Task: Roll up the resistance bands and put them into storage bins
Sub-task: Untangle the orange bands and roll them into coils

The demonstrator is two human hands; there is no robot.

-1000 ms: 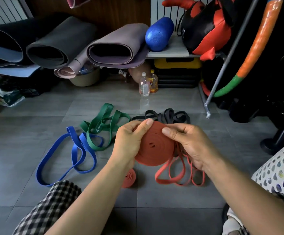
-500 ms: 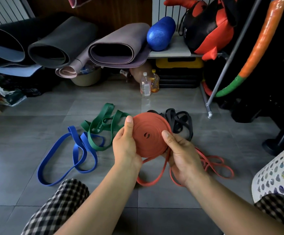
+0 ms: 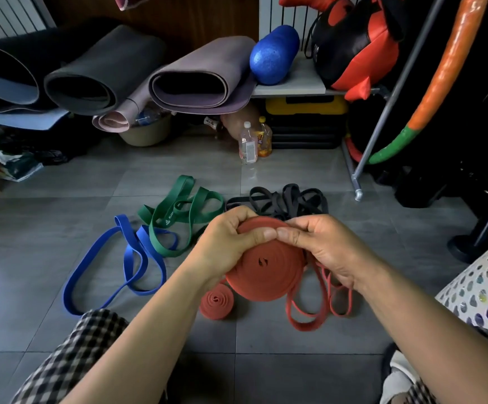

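Early: left hand & right hand clutch red roll w/ loose tail left to wind. One small roll done; blue band, green band, black bands untouched. Contents of bin unclear.

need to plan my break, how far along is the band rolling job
Done: one small red roll lies wound on the floor, not in a bin. In hand: the left hand and right hand grip a large red coil, its tail loose below. Left: the blue band, green band and black bands lie unrolled; the white bin's inside is hidden.
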